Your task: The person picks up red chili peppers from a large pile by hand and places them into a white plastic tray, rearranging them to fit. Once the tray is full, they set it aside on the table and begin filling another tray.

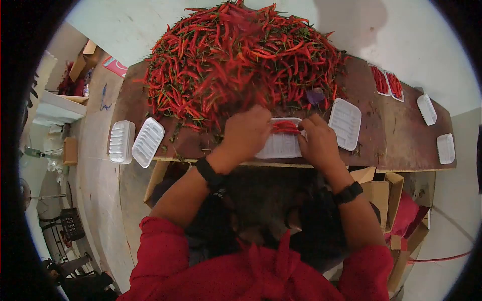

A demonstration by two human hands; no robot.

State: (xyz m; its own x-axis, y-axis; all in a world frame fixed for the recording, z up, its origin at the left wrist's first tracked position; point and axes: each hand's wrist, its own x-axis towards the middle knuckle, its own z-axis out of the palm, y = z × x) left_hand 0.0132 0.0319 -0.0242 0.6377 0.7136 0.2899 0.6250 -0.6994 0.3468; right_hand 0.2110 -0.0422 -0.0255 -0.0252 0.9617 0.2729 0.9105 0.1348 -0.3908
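A white tray (279, 146) lies at the table's front edge, with several red chilies (285, 127) across its far end. My left hand (247, 131) is at the tray's left side, its fingers bent and their tips hidden behind the hand. At the right side my right hand (319, 140) has its thumb and fingers pinched together at the ends of the chilies. What either pinch holds is too small or hidden to tell. Beyond both hands rises a big pile of red chilies with green stems (241, 60).
Empty white trays stand at the left (148, 142), just right of my right hand (345, 124), and at the far right (445, 148). Two filled trays (395, 86) are at the back right. Cardboard boxes (376, 196) sit below the table's front edge.
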